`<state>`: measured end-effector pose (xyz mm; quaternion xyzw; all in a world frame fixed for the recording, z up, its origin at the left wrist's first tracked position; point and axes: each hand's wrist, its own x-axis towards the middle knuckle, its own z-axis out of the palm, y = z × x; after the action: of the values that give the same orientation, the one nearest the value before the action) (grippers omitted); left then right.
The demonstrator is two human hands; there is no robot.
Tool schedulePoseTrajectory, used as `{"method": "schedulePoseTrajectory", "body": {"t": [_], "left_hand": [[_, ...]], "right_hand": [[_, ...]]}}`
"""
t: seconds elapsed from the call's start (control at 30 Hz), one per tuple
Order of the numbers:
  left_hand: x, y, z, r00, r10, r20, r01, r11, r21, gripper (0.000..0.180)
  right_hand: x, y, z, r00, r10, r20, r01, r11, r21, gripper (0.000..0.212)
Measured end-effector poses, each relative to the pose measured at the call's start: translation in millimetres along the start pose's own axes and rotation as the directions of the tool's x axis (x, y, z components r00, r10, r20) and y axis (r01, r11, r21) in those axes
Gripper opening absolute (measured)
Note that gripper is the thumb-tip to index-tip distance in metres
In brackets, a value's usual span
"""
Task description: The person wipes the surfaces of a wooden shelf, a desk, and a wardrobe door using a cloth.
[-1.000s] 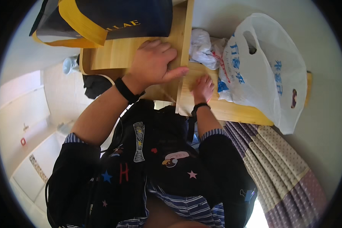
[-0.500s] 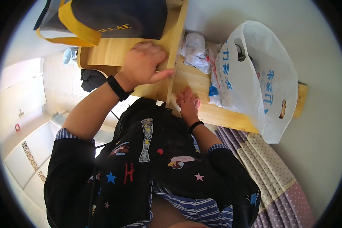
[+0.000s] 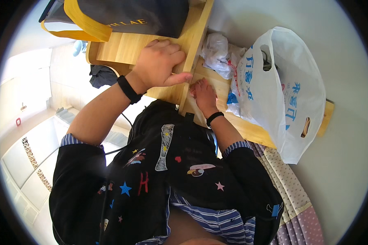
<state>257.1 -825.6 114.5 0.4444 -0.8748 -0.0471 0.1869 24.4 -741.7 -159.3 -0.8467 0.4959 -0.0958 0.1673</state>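
Note:
My left hand (image 3: 161, 63) leans on the pale wooden shelf (image 3: 122, 51), fingers bent a little and thumb stretched out to the edge of the upright side panel (image 3: 197, 45). Nothing shows in it. On the lower wooden top, just right of that panel, my right hand (image 3: 206, 98) is closed over a small pinkish-red thing (image 3: 193, 90). Most of that thing is hidden under my fingers, so its kind cannot be made out. A crumpled clear plastic bag (image 3: 216, 53) lies beyond the right hand.
A dark grey bag with yellow handles (image 3: 143, 18) stands on the shelf. A large white plastic carrier bag (image 3: 265, 94) stands on the lower top (image 3: 253, 132), against the wall. Dotted curtain cloth (image 3: 282, 179) hangs below at right. A black cable (image 3: 129, 122) runs by my left side.
The right hand has moved a little away from my body along the panel, with the pinkish-red thing under its fingers. The left hand keeps its place on the shelf. The whole view has shifted slightly.

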Motion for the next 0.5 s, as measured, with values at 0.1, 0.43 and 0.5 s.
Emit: {"method": "schedulePoseTrajectory", "body": {"t": [0.1, 0.43, 0.5], "left_hand": [[0.7, -0.8, -3.5, 1.000, 0.007, 0.030, -0.009, 0.998, 0.069, 0.055], [0.4, -1.4, -5.3, 1.000, 0.005, 0.023, -0.007, 0.998, 0.058, 0.055], [-0.2, -1.1, -7.0, 0.999, -0.002, 0.043, -0.002, 0.997, 0.072, 0.055]], "right_hand": [[7.9, 6.0, -6.0, 0.993, -0.116, -0.032, 0.116, 0.993, 0.006, 0.044], [10.9, -13.4, -5.9, 0.998, 0.009, 0.059, -0.004, 0.996, -0.090, 0.033], [31.8, 1.9, -11.0, 0.993, 0.023, 0.115, -0.009, 0.992, -0.127, 0.032]]}}
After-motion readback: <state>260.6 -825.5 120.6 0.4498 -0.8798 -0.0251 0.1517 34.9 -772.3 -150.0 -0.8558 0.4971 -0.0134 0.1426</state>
